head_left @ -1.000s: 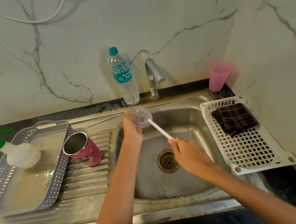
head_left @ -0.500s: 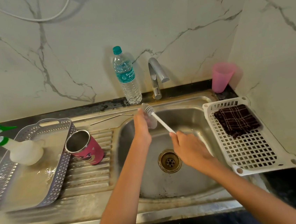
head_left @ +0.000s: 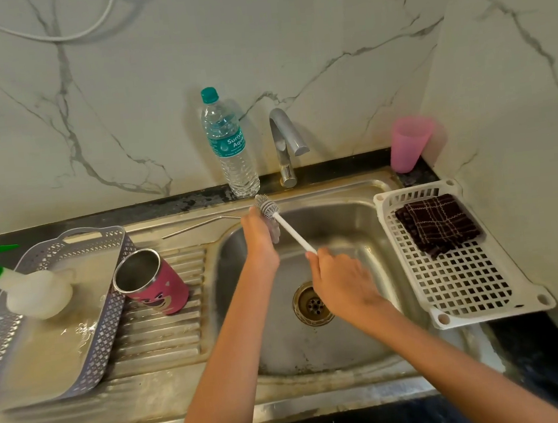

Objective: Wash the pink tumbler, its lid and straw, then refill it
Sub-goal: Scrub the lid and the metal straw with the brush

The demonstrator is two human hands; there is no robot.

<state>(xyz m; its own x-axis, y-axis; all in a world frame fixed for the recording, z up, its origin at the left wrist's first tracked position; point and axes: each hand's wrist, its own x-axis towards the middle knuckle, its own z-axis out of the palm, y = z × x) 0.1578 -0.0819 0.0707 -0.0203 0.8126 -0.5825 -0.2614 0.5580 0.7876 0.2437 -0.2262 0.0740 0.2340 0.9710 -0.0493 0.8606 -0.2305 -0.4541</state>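
Left hand [head_left: 259, 242] gripping the clear lid [head_left: 275, 233] over the sink [head_left: 358, 227], lid now turned edge-on rather than facing up, right hand [head_left: 342, 282] clasping the brush [head_left: 289, 230], bristles slid to the lid's top edge, pink tumbler [head_left: 156, 288] unmoved, tilted against the grey tray [head_left: 110, 318], straw [head_left: 199, 224] behind it

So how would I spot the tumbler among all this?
Start at the steel sink and look left to its ribbed drainboard. The tumbler sits tilted there beside the grey tray: pink with a cartoon face and steel inside, unlike the plain pink cup.
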